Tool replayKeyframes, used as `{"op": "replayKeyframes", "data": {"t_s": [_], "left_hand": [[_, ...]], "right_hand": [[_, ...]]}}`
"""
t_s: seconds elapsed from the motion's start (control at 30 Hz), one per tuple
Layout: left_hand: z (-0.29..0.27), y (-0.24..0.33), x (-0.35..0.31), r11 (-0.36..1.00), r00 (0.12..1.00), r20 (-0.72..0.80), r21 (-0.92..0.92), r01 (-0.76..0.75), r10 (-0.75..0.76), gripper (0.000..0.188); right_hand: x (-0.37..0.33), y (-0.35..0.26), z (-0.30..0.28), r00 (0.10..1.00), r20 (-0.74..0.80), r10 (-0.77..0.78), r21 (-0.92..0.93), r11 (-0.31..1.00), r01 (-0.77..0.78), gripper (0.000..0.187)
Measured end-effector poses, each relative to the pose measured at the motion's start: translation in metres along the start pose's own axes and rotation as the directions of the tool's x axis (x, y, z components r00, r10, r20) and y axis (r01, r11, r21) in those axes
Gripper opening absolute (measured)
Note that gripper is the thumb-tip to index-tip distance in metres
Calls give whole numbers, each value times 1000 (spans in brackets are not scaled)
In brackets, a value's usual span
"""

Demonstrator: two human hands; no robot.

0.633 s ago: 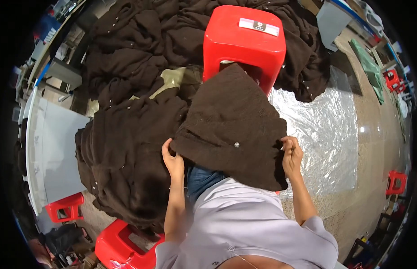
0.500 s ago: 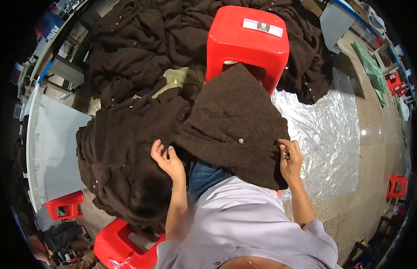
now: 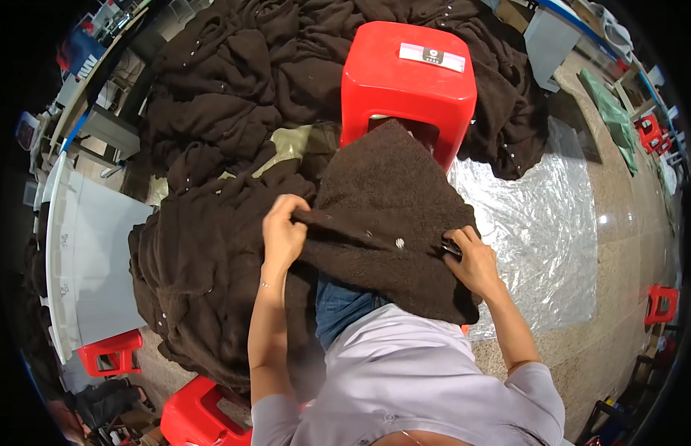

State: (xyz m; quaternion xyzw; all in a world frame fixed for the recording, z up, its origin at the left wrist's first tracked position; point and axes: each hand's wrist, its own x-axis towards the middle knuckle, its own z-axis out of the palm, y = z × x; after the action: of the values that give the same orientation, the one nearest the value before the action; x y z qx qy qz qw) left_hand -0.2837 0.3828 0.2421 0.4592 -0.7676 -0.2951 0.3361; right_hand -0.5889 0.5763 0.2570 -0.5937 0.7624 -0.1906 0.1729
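Across my lap lies a dark brown fuzzy garment (image 3: 394,178), its far end against the red stool (image 3: 405,70) in front of me. A small sparkly button (image 3: 400,243) sits in the middle of its near part. With bent fingers my left hand (image 3: 284,234) pinches the garment's left edge and lifts it into a fold. My right hand (image 3: 473,260) rests at the garment's right side, closed around a small dark metal tool (image 3: 451,247) that looks like thread snips; its shape is mostly hidden by the fingers.
Brown garments with small buttons lie heaped on my left (image 3: 204,260) and beyond the stool (image 3: 219,97). Clear plastic sheeting (image 3: 546,245) covers the floor at right. A white panel (image 3: 100,253) stands at far left. More red stools (image 3: 204,416) are around me.
My left hand has moved up and taken hold of the garment's left edge, raising it. My right hand has shifted inward over the fabric, and the dark tool now shows in it.
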Motion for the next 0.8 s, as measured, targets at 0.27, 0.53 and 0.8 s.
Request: {"op": "replayKeyframes", "data": {"t_s": [0.27,0.53,0.8], "left_hand": [[-9,20,-34,907,972,-231,-402,-128,35,42],[53,-14,-103,777,884,-325,-626,65,-336,23],[46,7,-92,612,750,-227,-738,284,-621,29]], "right_hand": [[50,45,-50,738,-673,-52,20,996,89,25],[27,1,-14,943,-324,-74,191,971,141,15],[29,-80,54,904,-263,-338,529,733,428,10]]}}
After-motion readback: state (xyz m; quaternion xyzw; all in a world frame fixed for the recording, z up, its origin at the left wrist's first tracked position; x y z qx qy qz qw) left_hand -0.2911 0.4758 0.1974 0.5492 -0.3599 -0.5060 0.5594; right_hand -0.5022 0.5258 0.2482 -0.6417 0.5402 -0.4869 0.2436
